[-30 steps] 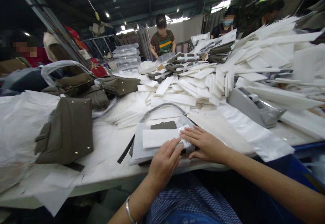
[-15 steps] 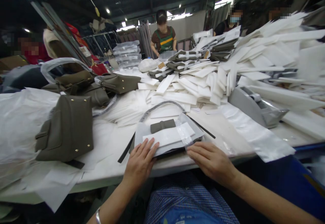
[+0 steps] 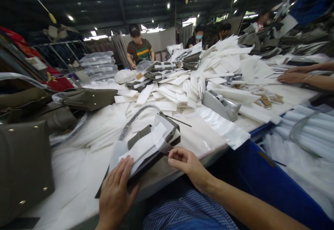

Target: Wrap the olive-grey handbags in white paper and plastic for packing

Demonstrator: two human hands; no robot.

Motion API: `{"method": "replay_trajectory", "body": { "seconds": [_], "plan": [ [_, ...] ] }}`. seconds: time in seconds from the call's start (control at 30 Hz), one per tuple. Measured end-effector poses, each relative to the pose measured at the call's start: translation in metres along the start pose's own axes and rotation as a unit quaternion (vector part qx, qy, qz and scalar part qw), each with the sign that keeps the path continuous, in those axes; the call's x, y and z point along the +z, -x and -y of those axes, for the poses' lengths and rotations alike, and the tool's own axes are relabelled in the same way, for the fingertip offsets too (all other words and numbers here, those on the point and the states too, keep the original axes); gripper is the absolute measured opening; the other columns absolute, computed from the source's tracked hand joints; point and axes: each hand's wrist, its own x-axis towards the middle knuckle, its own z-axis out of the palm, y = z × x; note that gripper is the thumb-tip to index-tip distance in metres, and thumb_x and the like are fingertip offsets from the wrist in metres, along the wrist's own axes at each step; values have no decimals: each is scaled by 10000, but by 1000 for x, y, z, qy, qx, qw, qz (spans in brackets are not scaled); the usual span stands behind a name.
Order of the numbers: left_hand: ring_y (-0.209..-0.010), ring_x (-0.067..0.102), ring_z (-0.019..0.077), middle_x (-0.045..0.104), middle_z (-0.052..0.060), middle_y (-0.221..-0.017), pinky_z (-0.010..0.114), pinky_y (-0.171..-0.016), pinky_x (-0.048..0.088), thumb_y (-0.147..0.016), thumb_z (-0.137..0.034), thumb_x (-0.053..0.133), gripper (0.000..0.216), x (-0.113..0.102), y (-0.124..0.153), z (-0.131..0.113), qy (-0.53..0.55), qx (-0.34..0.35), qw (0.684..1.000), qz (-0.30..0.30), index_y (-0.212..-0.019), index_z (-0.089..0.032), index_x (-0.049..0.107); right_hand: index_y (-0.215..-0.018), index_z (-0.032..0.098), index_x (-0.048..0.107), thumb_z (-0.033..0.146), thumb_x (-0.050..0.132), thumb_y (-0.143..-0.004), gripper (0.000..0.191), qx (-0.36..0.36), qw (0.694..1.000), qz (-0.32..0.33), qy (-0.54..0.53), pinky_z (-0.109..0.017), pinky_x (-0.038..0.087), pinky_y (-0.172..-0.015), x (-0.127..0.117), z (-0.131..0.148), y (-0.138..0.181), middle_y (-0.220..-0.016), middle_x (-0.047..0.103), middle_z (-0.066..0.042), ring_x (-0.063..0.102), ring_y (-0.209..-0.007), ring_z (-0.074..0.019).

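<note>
A dark olive handbag (image 3: 175, 132) lies on the table before me, tilted up to the right. White foam sheet (image 3: 148, 149) covers its upper side, and a clear film strip (image 3: 160, 137) wraps the foam near the right end. The bag's wrapped handle (image 3: 130, 120) arches away behind it. My left hand (image 3: 117, 184) rests with extended fingers on the foam's left end, its thumb apart at the near edge. At the strip's loose end, my right hand (image 3: 186, 164) has curled fingers pinched on the film; the fingertips are partly hidden.
Olive bags (image 3: 23, 167) stand at the left. A heap of white foam pieces (image 3: 180, 92) spreads behind, with a grey bag (image 3: 219, 104) and a white plastic sheet (image 3: 224, 127) to the right. A blue bin (image 3: 250, 174) stands below. Another person's hands (image 3: 297, 75) are at far right.
The view has swung right. The handbag has turned so its right end points farther away and is raised. My right hand's fingers have curled more at the film; the left stays on the foam.
</note>
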Motion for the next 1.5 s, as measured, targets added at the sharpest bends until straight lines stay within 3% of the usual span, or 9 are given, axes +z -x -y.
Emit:
{"method": "replay_trajectory", "body": {
  "seconds": [0.17,0.27,0.43,0.57,0.73,0.93,1.1,1.3,1.5],
  "plan": [
    [-1229,607,325,558,137,-1437,460,-979,512,-920,-248,643,794,5,8,6,-5,-66,997,-50,-1579,-244,201,-1061,233,706,359,676,-874,228,-189,957,121,184,-364,518,-979,-14,23,-14,-1183,703,-73,659,-1103,-221],
    [-1241,602,306,538,109,-1463,424,-962,527,-961,-230,568,706,6,8,7,12,-61,997,-33,-1577,-260,223,-1144,239,702,266,579,-952,229,-310,817,95,476,-469,402,-1120,-81,31,-31,-1275,686,-88,595,-1239,-249],
    [-1148,660,286,570,47,-1439,377,-866,563,-966,-279,565,649,5,3,4,15,-130,990,-46,-1554,-306,293,-1318,178,629,220,603,-926,396,-215,598,-82,768,-642,342,-1099,-216,32,-49,-1490,493,-185,376,-1421,-401],
    [-1083,690,281,597,42,-1411,337,-777,564,-955,-345,584,631,3,-4,-1,15,-197,979,-52,-1535,-303,339,-1105,207,759,297,659,-896,248,-192,634,-99,742,-607,396,-1078,-261,25,-55,-1338,647,-132,473,-1355,-393],
    [-1076,694,275,598,35,-1411,315,-722,554,-957,-383,577,616,2,-7,-5,5,-212,976,-58,-1526,-306,352,-845,262,790,291,625,-903,178,-212,682,-103,692,-483,453,-1067,-258,27,-70,-1053,779,-21,648,-1171,-278],
    [-1104,684,271,594,33,-1415,316,-766,559,-956,-359,584,613,4,-4,-2,10,-204,977,-57,-1523,-302,359,-945,249,785,389,543,-954,279,-232,729,-139,629,-467,508,-1007,-203,32,-52,-1077,772,-54,706,-1067,-274],
    [-1142,666,277,587,37,-1423,326,-824,559,-939,-348,606,621,6,-6,-1,17,-213,976,-48,-1514,-294,378,-1010,254,783,480,565,-951,319,-148,836,67,524,-329,570,-920,-150,25,-17,-1079,774,-27,726,-1011,-223],
    [-1141,669,277,599,47,-1409,335,-897,551,-908,-321,649,651,9,-11,-4,30,-215,974,-65,-1507,-300,396,-1416,126,548,486,605,-923,614,-153,709,-61,685,-570,309,-1170,-143,-5,-48,-1524,435,-210,393,-1418,-381],
    [-1177,651,296,606,43,-1401,358,-910,559,-881,-397,667,658,9,-13,0,68,-274,956,-82,-1488,-324,425,-1509,136,422,606,526,-936,749,-155,689,61,705,-552,242,-1197,-88,-37,-49,-1599,282,-221,235,-1489,-382]
  ]
}}
